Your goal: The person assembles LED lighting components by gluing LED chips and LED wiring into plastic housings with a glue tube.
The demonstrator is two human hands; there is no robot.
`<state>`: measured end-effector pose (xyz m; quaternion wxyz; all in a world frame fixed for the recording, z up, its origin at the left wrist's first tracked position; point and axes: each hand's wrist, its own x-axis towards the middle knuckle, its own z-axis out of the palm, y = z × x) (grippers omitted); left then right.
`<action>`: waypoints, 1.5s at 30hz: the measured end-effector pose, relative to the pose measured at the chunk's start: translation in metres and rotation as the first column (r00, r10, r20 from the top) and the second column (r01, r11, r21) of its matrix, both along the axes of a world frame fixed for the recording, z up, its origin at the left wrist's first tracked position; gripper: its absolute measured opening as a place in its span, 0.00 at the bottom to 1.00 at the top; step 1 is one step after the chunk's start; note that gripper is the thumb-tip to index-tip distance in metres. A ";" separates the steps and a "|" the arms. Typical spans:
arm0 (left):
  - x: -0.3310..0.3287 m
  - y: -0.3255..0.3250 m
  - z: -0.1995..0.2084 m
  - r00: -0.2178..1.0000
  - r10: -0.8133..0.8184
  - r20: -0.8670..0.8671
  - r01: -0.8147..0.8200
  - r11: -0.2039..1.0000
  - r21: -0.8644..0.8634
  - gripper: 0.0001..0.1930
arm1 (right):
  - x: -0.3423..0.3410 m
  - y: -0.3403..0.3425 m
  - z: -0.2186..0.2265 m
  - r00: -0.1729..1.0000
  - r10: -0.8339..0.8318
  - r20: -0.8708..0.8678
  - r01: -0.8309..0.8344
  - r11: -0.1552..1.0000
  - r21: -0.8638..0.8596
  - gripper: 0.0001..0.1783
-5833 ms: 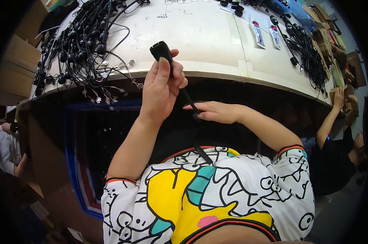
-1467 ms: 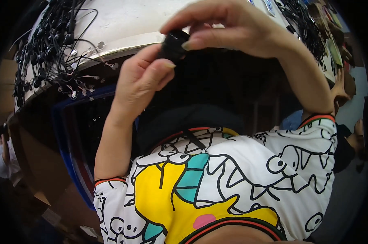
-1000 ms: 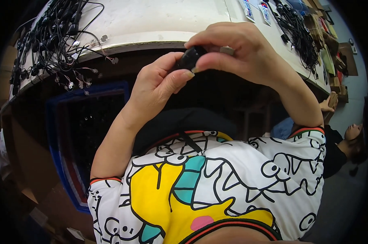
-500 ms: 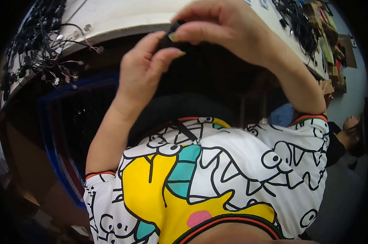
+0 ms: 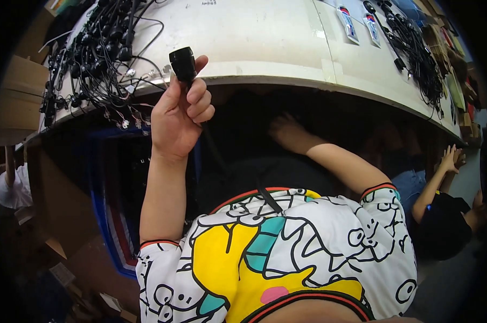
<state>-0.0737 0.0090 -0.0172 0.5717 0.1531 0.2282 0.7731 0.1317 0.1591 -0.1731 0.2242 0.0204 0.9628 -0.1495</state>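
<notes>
Upright in my left hand (image 5: 181, 116) is a small black plug-like piece (image 5: 182, 63) with a squarish head, in front of the table edge. My thumb and fingers are closed around its lower part. A dark cable (image 5: 214, 145) hangs from that hand toward my lap. Lower and to the right, my right hand (image 5: 292, 133) is over the dark area below the table edge. Its fingers are lost in shadow, so what they touch, if anything, cannot be made out.
Across the front stretches a white table (image 5: 259, 43). A heap of black cables with connectors (image 5: 106, 48) hangs over its left edge. At the right lie two tubes (image 5: 348, 24) and a black cable bundle (image 5: 413, 59). A blue-rimmed container (image 5: 101, 199) is at my left; another person (image 5: 443, 220) sits at right.
My hands have come apart. The left now holds the black piece up alone, while the right has dropped down toward my lap. More of the table is in view.
</notes>
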 end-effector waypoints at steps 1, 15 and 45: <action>-0.003 0.001 -0.002 0.999 -0.006 0.043 0.005 1.000 0.020 0.24 | -0.003 0.000 0.004 0.998 -0.043 -0.036 0.044 0.998 0.048 0.19; 0.014 0.032 0.007 0.997 -0.042 0.067 0.036 0.996 0.083 0.23 | -0.002 -0.005 -0.028 0.992 -0.023 -0.125 0.052 0.971 0.234 0.14; 0.069 0.053 0.031 0.676 -0.019 -0.737 -0.282 0.917 -0.282 0.17 | 0.155 0.376 0.263 0.418 -0.621 -0.663 0.862 0.042 0.505 0.13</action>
